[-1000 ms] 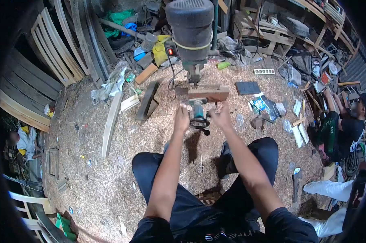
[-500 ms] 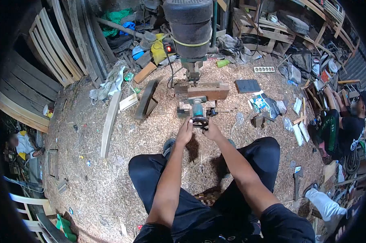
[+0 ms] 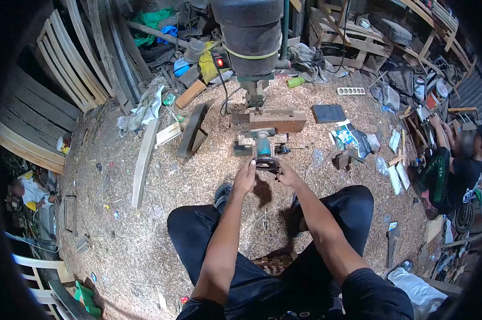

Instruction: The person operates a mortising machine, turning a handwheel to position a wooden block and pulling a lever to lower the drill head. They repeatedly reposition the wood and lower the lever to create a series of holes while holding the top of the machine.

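My left hand (image 3: 246, 178) is closed on the left side of a black handwheel (image 3: 266, 160). My right hand (image 3: 288, 175) grips the same wheel's right side, its fingertips partly hidden. Behind the wheel, a teal shaft housing (image 3: 263, 145) leads to the clamp of a machine that stands on the floor. A brown wood block (image 3: 278, 124) with a long slot along its top sits in this clamp. Directly over the block is the drill head (image 3: 255, 95), under a large dark motor (image 3: 251, 42) with a yellow band.
Wood shavings cover the floor (image 3: 139, 250). Left of the machine lie a dark wooden piece (image 3: 195, 130) and a pale board (image 3: 145, 162). A dark block (image 3: 327, 113) and a power strip (image 3: 351, 91) lie to the right. People sit at the far right (image 3: 460, 165) and far left (image 3: 35, 192).
My hands stay on the handwheel, and the slotted block appears slightly farther right, partly from a small view shift. At lower right, a person's pale-trousered leg has moved down and left.
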Action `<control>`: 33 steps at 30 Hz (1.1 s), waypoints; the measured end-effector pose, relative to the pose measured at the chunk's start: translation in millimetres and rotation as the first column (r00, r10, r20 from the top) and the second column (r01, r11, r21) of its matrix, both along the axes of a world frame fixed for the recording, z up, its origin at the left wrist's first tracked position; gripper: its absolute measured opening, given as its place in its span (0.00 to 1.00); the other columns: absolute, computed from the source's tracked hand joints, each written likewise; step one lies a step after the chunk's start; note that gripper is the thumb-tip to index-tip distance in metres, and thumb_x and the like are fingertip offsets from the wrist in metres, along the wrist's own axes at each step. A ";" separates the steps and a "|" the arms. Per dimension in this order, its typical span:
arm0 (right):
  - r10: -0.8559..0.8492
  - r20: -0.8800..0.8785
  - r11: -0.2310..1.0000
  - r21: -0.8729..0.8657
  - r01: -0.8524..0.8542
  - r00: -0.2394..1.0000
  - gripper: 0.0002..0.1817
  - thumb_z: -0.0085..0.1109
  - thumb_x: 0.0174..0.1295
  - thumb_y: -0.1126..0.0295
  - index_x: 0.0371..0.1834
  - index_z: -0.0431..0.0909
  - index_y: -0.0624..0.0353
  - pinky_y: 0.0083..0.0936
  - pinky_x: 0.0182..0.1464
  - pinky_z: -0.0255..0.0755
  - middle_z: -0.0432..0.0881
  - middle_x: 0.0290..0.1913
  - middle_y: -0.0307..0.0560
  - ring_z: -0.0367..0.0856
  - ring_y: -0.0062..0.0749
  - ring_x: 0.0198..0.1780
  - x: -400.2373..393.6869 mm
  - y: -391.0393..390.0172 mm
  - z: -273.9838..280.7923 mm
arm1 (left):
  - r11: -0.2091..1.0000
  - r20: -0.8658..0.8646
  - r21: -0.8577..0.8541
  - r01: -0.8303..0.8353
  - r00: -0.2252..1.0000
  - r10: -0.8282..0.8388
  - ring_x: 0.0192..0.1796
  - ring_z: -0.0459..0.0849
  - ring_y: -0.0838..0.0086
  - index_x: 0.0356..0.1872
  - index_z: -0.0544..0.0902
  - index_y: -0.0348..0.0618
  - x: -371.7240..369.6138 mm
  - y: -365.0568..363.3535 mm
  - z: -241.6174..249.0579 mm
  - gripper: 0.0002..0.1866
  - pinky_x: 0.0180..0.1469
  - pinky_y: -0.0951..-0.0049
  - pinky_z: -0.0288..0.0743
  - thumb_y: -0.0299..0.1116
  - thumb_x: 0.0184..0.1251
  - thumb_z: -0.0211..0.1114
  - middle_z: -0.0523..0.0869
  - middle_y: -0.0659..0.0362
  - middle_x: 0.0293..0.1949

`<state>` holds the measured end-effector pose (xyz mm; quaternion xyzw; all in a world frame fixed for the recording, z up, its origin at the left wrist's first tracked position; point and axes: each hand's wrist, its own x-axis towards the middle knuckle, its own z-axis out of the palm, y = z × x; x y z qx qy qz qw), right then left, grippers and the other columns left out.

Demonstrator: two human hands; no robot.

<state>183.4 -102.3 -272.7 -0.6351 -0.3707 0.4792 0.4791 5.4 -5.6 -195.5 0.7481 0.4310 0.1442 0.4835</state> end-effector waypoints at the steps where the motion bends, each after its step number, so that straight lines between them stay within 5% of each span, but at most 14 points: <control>1: -0.003 0.072 0.999 0.033 0.000 0.997 0.34 0.56 0.54 0.85 0.68 0.65 0.58 0.30 0.64 0.67 0.79 0.55 0.54 0.77 0.38 0.60 1.2 -0.5 -9.1 | 1.000 0.007 0.029 -0.001 1.000 0.001 0.59 0.79 0.46 0.69 0.67 0.59 0.4 2.6 -9.9 0.23 0.61 0.56 0.70 0.51 0.78 0.41 0.81 0.41 0.55; 6: 0.012 0.418 0.996 0.076 -0.048 0.909 0.32 0.58 0.55 0.81 0.66 0.66 0.59 0.31 0.62 0.69 0.80 0.55 0.53 0.80 0.38 0.57 1.8 -1.1 -16.4 | 0.999 0.050 0.026 -0.028 0.998 0.027 0.59 0.78 0.46 0.67 0.68 0.55 3.8 2.1 -17.5 0.24 0.61 0.56 0.69 0.51 0.78 0.41 0.81 0.41 0.55; 8: 0.022 0.325 0.999 0.037 -0.036 0.945 0.34 0.55 0.51 0.83 0.67 0.65 0.61 0.32 0.61 0.70 0.80 0.54 0.55 0.78 0.40 0.59 3.6 -2.8 -14.5 | 0.997 0.031 -0.073 -0.033 0.999 0.035 0.59 0.79 0.46 0.67 0.69 0.52 3.6 1.7 -3.8 0.24 0.61 0.57 0.70 0.51 0.78 0.41 0.81 0.40 0.54; 10: -0.007 0.231 0.994 -0.108 0.033 0.973 0.30 0.54 0.50 0.83 0.62 0.69 0.65 0.33 0.58 0.72 0.80 0.53 0.60 0.80 0.45 0.56 4.0 -2.2 5.3 | 0.998 0.048 0.043 -0.047 0.998 0.045 0.57 0.80 0.46 0.65 0.71 0.47 2.5 2.9 -6.0 0.25 0.60 0.57 0.71 0.51 0.78 0.42 0.82 0.40 0.53; 13: 0.062 0.412 0.973 -0.229 0.038 0.909 0.27 0.53 0.52 0.81 0.60 0.70 0.67 0.35 0.56 0.74 0.81 0.52 0.63 0.82 0.48 0.52 21.2 7.0 41.6 | 0.981 0.205 0.143 -0.132 0.974 0.101 0.55 0.81 0.47 0.60 0.74 0.39 4.9 2.7 10.9 0.23 0.57 0.60 0.73 0.44 0.78 0.45 0.82 0.39 0.50; 16: -0.244 0.556 0.969 0.179 0.173 0.795 0.25 0.57 0.55 0.75 0.59 0.70 0.64 0.38 0.53 0.75 0.82 0.49 0.64 0.82 0.54 0.52 37.0 26.3 92.1 | 0.917 0.396 0.273 -0.292 0.903 0.169 0.48 0.83 0.56 0.58 0.76 0.39 24.2 15.1 71.9 0.17 0.52 0.65 0.74 0.35 0.76 0.49 0.84 0.45 0.44; 20: -0.603 0.390 0.711 0.659 0.246 0.696 0.21 0.56 0.60 0.75 0.57 0.70 0.64 0.38 0.55 0.74 0.82 0.48 0.61 0.81 0.49 0.54 18.8 50.3 290.0 | 0.725 0.722 0.450 -0.522 0.690 0.049 0.51 0.79 0.59 0.52 0.76 0.34 57.8 33.2 240.9 0.14 0.57 0.63 0.69 0.33 0.73 0.50 0.80 0.49 0.48; 24: -0.645 0.101 0.474 0.830 0.293 0.758 0.17 0.56 0.62 0.75 0.53 0.72 0.66 0.31 0.50 0.76 0.82 0.45 0.56 0.82 0.38 0.49 31.2 94.5 428.6 | 0.478 0.769 0.616 -0.626 0.609 -0.194 0.56 0.75 0.54 0.50 0.75 0.34 99.6 81.3 353.9 0.15 0.61 0.58 0.65 0.33 0.68 0.56 0.78 0.46 0.51; 26: -0.725 0.150 0.413 0.876 0.250 0.672 0.15 0.56 0.61 0.74 0.51 0.73 0.67 0.29 0.50 0.77 0.81 0.45 0.55 0.82 0.37 0.48 61.6 135.6 463.9 | 0.407 0.746 0.659 -0.632 0.621 -0.241 0.54 0.76 0.51 0.48 0.75 0.34 123.9 108.7 381.2 0.16 0.61 0.55 0.65 0.33 0.64 0.58 0.78 0.45 0.50; 28: -0.776 0.134 0.376 0.883 0.281 0.617 0.19 0.60 0.59 0.68 0.51 0.73 0.67 0.34 0.54 0.75 0.81 0.47 0.59 0.81 0.46 0.51 101.3 190.3 484.6 | 0.362 0.708 0.692 -0.625 0.686 -0.169 0.56 0.76 0.52 0.47 0.77 0.36 143.1 121.5 390.8 0.14 0.64 0.57 0.65 0.31 0.61 0.59 0.80 0.47 0.50; 31: -0.773 0.240 0.505 0.793 0.341 0.587 0.41 0.67 0.54 0.57 0.66 0.61 0.72 0.38 0.67 0.63 0.72 0.61 0.69 0.71 0.55 0.65 164.3 263.9 500.9 | 0.234 0.697 0.712 -0.662 0.706 -0.124 0.57 0.77 0.52 0.41 0.80 0.38 154.6 128.7 386.2 0.13 0.64 0.55 0.64 0.28 0.56 0.54 0.82 0.49 0.48; 33: -0.773 0.355 0.580 0.730 0.360 0.526 0.52 0.70 0.53 0.46 0.69 0.55 0.73 0.39 0.66 0.64 0.71 0.63 0.67 0.71 0.47 0.65 197.1 299.9 503.9 | 0.206 0.697 0.714 -0.669 0.709 -0.111 0.58 0.77 0.53 0.40 0.80 0.37 157.4 131.9 382.1 0.14 0.64 0.56 0.64 0.27 0.53 0.52 0.83 0.49 0.49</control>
